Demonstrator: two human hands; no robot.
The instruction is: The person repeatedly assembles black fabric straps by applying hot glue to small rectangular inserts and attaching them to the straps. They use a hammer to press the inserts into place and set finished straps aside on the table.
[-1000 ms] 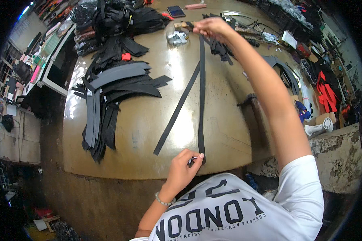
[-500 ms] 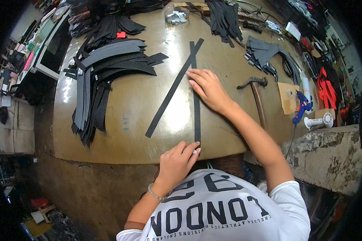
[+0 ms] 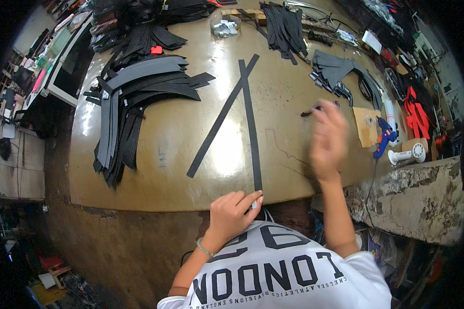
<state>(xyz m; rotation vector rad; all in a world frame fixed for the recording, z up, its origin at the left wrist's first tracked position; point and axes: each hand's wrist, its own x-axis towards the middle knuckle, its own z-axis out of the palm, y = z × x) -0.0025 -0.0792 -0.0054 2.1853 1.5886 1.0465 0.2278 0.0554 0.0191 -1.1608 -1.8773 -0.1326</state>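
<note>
A long black webbing strap [image 3: 251,129] runs from the table's middle to its near edge. My left hand [image 3: 233,212] pinches its near end between thumb and fingers, where a small white piece shows. Another black strap [image 3: 211,136] lies slantwise and crosses the first near their far ends. To the right, my right hand [image 3: 329,144] is smeared by motion, over the hammer. Of the hammer, mainly part of the dark head [image 3: 312,109] shows beside the fingers; the handle is hidden behind the hand and forearm. Whether the fingers grip it, I cannot tell.
Bundles of black and grey straps [image 3: 121,108] cover the table's left side. More straps [image 3: 283,31] lie at the back, and a grey bundle [image 3: 337,72] at the right. A clear container [image 3: 225,27], blue glue gun [image 3: 384,136] and white spool [image 3: 408,154] stand near the edges.
My right hand has left the strap and moved right, over the hammer. The held strap's near end has shifted slightly toward me and to the right, still in my left hand.
</note>
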